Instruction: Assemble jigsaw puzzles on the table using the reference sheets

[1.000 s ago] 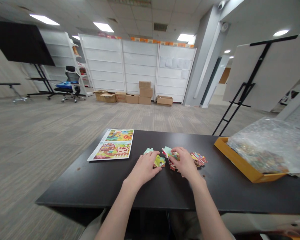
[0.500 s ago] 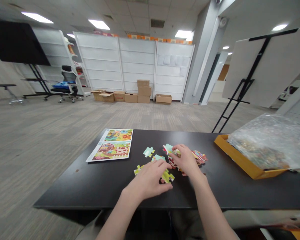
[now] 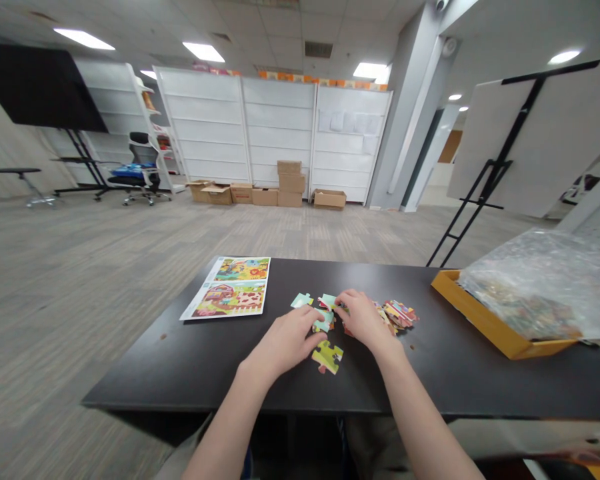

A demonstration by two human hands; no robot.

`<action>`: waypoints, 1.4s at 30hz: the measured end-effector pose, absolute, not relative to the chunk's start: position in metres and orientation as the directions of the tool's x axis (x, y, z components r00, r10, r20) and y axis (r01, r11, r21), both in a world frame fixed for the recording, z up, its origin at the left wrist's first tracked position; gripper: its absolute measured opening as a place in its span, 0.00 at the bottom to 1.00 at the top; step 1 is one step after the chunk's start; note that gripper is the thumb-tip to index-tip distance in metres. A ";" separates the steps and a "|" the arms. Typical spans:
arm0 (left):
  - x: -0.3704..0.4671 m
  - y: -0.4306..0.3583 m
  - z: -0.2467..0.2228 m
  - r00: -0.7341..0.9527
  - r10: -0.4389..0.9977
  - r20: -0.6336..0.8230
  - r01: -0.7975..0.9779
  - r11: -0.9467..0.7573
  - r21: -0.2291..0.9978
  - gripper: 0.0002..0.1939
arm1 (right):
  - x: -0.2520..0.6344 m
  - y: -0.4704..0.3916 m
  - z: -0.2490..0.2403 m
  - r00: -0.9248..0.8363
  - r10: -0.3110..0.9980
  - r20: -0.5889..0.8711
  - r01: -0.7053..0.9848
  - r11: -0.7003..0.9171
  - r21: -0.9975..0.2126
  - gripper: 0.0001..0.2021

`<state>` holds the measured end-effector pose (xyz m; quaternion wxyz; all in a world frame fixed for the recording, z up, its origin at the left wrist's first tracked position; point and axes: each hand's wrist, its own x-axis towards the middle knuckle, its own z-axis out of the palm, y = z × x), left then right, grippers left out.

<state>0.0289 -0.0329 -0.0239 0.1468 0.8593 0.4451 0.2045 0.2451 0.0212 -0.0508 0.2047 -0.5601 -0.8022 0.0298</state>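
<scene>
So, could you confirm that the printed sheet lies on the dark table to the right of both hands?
Not quite: the head view shows the printed sheet to the left of both the left hand and the right hand. It does lie on the dark table, as you say.

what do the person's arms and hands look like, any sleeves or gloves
The left hand and right hand wear no gloves. The left forearm and right forearm are uncovered, with no sleeve, watch or bracelet in view.
</scene>
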 end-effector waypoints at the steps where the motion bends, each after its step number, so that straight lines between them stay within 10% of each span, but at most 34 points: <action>1: 0.027 -0.027 -0.027 0.504 0.826 0.253 0.709 -0.563 0.424 0.13 | 0.246 0.020 -0.051 -0.295 0.898 0.325 0.872 0.393 -0.292 0.05; 7: 0.032 -0.009 -0.043 0.527 0.833 0.165 0.727 -0.543 0.420 0.24 | 0.250 0.007 -0.049 -0.340 0.855 0.393 0.815 0.476 -0.331 0.06; 31: 0.013 -0.014 -0.034 0.508 0.815 0.280 0.582 -0.564 0.585 0.17 | 0.250 -0.002 -0.054 -0.463 0.792 0.398 0.669 0.607 -0.429 0.23; 42: -0.060 -0.009 -0.044 0.323 0.926 0.197 0.793 -0.378 0.478 0.14 | 0.237 -0.008 -0.054 -0.537 0.771 0.342 0.623 0.636 -0.455 0.13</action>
